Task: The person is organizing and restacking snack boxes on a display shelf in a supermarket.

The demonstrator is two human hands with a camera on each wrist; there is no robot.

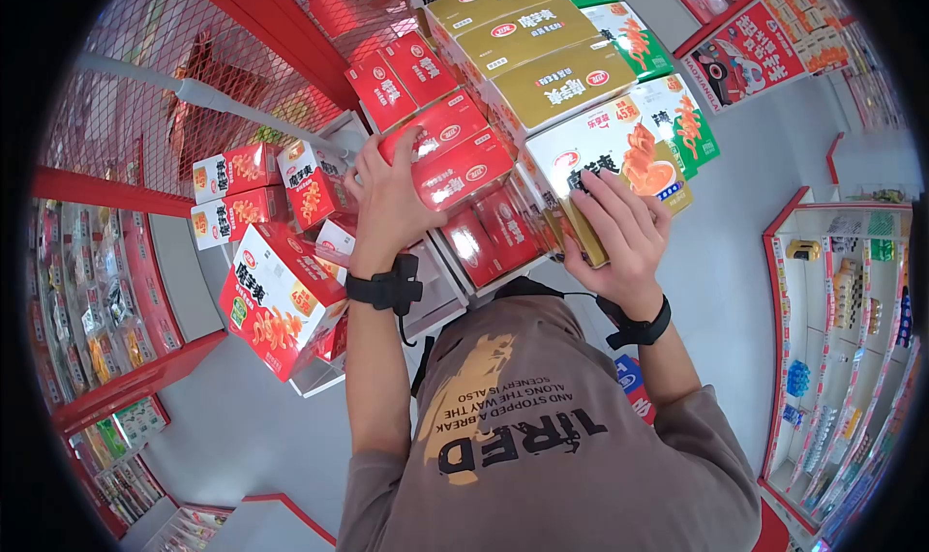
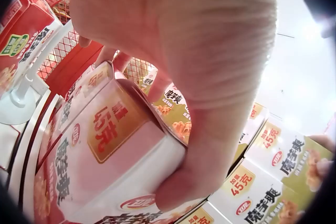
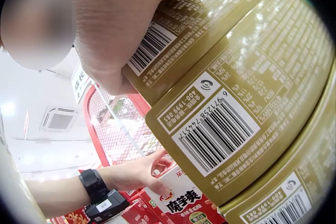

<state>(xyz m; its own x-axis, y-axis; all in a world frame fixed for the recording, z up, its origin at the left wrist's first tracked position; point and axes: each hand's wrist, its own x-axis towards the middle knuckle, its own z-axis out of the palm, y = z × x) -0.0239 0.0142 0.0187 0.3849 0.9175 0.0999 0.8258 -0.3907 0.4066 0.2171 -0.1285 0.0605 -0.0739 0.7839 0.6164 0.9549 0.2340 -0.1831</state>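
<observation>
My left hand (image 1: 395, 196) grips a red box (image 1: 448, 131) at the top of the red stack, fingers over its far left edge. In the left wrist view the thumb presses the white and red face of that box (image 2: 115, 155). My right hand (image 1: 624, 238) lies on a white and gold box (image 1: 602, 155), fingers spread over its front and thumb at its lower left edge. The right wrist view shows the hand (image 3: 121, 19) against the gold barcode side of a box (image 3: 210, 124). More red boxes (image 1: 489, 233) lie below, between the hands.
Gold boxes (image 1: 527, 39) and green boxes (image 1: 685, 117) are stacked beyond my right hand. Red and white boxes (image 1: 281, 296) stand at the left, beside a red mesh panel (image 1: 155, 97) and a grey pole (image 1: 218, 99). Shelves (image 1: 842, 329) line the right side.
</observation>
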